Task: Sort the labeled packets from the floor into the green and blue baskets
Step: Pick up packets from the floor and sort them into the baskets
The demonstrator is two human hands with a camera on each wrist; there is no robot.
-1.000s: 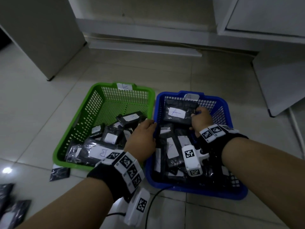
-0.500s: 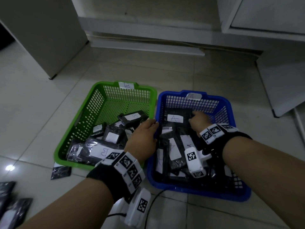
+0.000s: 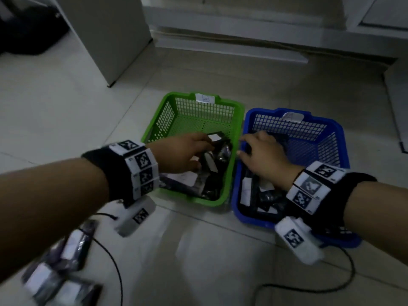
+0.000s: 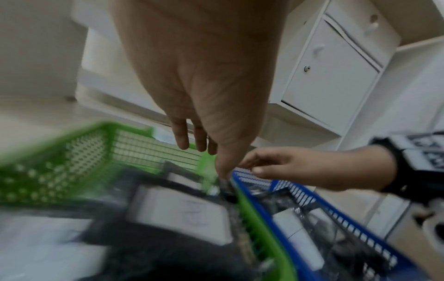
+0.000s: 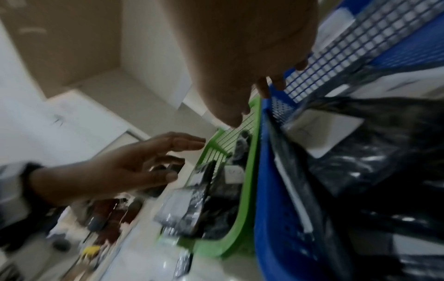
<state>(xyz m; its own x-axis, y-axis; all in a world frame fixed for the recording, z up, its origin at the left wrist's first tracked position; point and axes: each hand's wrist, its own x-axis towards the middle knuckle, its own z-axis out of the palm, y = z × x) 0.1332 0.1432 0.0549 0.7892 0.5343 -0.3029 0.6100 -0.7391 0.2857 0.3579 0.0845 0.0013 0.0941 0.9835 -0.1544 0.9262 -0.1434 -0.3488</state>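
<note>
The green basket [image 3: 163, 120] and the blue basket [image 3: 309, 131] stand side by side on the tiled floor. Both hold several black packets with white labels [image 3: 212, 173] [image 3: 260, 195]. My left hand [image 3: 194, 151] hovers over the green basket's packets with relaxed fingers [image 4: 182, 140], holding nothing. My right hand [image 3: 254, 151] hangs over the blue basket's left rim [image 4: 336, 218], fingers loose and empty. More labeled packets [image 3: 55, 272] lie blurred on the floor at the near left. In the right wrist view my left hand [image 5: 134, 171] is spread beside the green rim [image 5: 247, 190].
A white cabinet side [image 3: 110, 29] stands at the back left, and a low ledge [image 3: 231, 47] runs behind the baskets. Black cables [image 3: 119, 272] trail across the floor near me. Bare tiles lie left of the green basket.
My right hand has let go of the packet deep in the blue basket and pulled back to its left rim. My left hand shifted over the green basket. The view swung left.
</note>
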